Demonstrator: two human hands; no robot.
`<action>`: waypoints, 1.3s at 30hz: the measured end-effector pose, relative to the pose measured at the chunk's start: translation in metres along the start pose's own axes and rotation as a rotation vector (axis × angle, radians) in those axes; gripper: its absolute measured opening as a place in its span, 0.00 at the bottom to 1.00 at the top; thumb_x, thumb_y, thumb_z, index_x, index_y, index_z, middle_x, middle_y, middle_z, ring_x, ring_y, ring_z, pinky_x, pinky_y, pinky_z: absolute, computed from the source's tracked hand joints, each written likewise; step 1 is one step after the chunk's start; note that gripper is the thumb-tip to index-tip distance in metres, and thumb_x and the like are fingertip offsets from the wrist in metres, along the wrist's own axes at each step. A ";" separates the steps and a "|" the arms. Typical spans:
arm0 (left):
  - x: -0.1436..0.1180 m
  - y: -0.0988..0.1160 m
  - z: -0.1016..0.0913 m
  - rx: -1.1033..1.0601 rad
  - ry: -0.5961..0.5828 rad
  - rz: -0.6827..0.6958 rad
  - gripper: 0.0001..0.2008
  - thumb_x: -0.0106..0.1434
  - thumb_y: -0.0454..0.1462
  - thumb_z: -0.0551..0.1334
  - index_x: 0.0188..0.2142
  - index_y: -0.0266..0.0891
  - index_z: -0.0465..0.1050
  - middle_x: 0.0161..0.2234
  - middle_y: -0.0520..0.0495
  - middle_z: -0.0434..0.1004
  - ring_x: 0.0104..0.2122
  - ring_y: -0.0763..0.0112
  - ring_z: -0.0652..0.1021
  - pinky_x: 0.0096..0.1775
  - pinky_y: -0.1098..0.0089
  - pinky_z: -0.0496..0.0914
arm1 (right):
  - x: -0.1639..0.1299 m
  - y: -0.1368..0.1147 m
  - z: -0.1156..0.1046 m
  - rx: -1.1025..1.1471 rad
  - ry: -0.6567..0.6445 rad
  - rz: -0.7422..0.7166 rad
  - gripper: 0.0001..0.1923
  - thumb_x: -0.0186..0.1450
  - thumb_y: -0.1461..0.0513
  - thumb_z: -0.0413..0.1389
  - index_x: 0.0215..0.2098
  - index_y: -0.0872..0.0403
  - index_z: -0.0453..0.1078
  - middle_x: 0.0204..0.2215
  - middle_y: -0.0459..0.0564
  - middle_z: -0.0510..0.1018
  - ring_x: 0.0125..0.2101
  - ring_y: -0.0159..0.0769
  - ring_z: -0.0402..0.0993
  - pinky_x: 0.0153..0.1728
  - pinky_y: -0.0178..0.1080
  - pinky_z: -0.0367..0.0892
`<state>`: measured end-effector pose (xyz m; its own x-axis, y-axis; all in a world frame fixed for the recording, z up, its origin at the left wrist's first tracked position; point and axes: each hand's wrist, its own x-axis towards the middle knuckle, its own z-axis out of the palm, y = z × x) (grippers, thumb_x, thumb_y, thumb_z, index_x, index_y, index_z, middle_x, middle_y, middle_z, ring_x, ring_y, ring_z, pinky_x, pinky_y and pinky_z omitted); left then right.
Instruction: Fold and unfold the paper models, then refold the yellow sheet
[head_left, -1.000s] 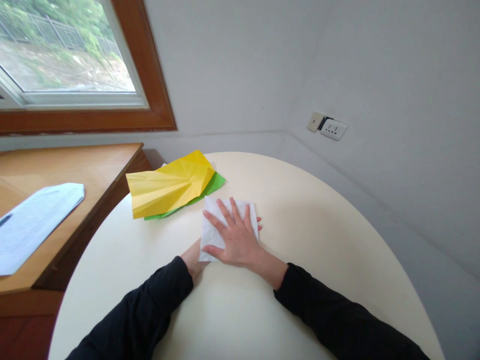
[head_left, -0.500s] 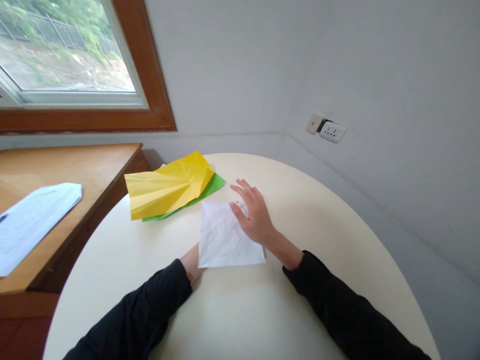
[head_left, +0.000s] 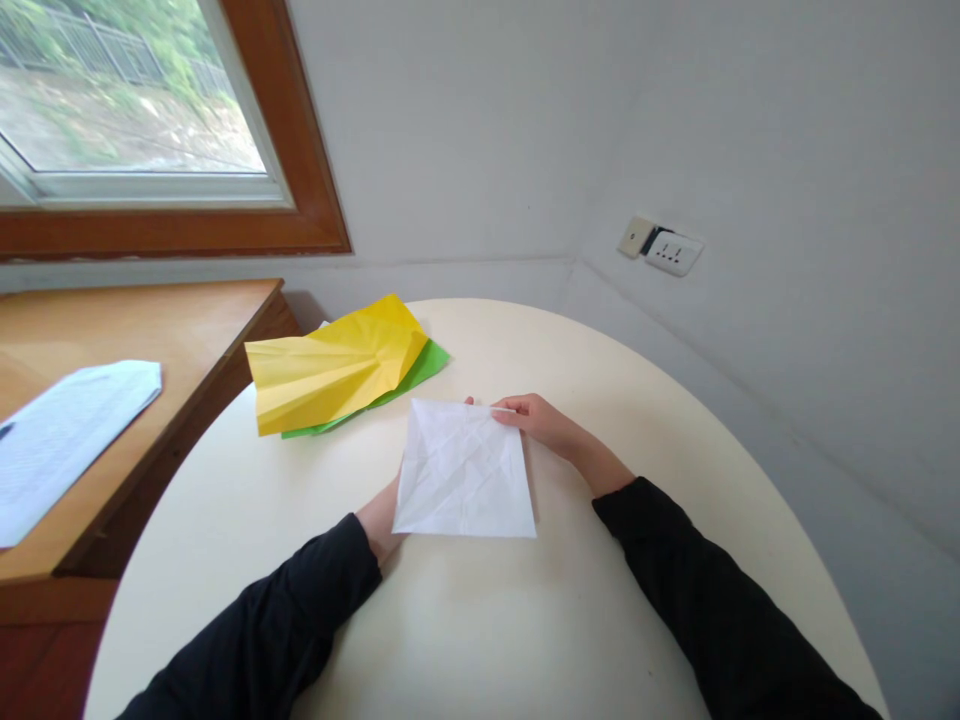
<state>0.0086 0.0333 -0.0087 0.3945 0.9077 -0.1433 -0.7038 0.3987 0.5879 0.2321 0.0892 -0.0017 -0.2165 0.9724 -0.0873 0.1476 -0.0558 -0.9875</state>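
A white, creased square sheet of paper (head_left: 465,470) is held over the middle of the round table (head_left: 465,620). My right hand (head_left: 536,420) pinches its far right edge between thumb and fingers. Beneath the sheet lies my left hand (head_left: 382,515); only its wrist side and a fingertip past the far edge show, so how its fingers are set stays hidden. Beyond the paper, to the left, a creased yellow sheet (head_left: 330,375) rests on top of a green sheet (head_left: 424,370).
A wooden desk (head_left: 187,310) adjoins the table at the left, bearing papers (head_left: 75,440) and the tip of a dark pen (head_left: 6,430). White walls close in behind and to the right, with a socket (head_left: 673,254). A wood-framed window (head_left: 315,200) is at upper left.
My right hand, spread over the paper before, has moved to its far right corner and closed on the edge. The sheet now faces me more squarely. My left hand stays underneath.
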 end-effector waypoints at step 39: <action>0.057 0.014 0.013 -0.119 0.199 -0.035 0.21 0.67 0.32 0.48 0.59 0.29 0.56 0.48 0.34 0.74 0.47 0.61 0.76 0.52 0.62 0.68 | 0.018 0.029 -0.017 0.475 0.387 -0.135 0.19 0.42 0.53 0.68 0.16 0.55 0.65 0.17 0.42 0.70 0.23 0.29 0.66 0.31 0.36 0.65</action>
<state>0.0289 0.0891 0.0014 0.3035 0.8964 -0.3231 -0.7610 0.4321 0.4840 0.2487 0.1093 -0.0299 0.1750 0.9845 0.0078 -0.3213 0.0646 -0.9448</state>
